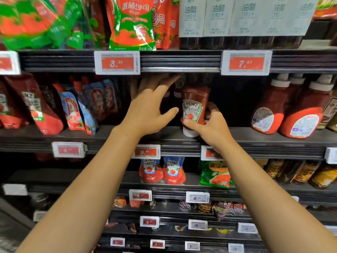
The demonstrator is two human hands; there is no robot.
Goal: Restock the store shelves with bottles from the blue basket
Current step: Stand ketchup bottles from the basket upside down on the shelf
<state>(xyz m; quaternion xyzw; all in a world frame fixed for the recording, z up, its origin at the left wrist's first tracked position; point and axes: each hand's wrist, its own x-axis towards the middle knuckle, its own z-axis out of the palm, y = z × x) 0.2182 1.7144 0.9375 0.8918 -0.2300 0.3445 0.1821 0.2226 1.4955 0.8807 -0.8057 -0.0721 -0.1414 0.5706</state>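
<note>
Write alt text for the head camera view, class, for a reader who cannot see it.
A person's right hand grips an upside-down ketchup bottle standing on its white cap on a store shelf, while the left hand reaches open into the shelf beside it. Sauce pouches, larger bottles and price tags surround them.

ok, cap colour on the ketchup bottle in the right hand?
White, on the upside-down ketchup bottle held by the right hand; head view.

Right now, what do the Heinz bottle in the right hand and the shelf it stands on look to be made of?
Heinz bottle: looks like glossy squeezable plastic, red showing through, with a matte white plastic cap at the bottom.
Shelf: probably dark painted metal with a ribbed front rail; the finish is dull, with faint reflections.
</note>
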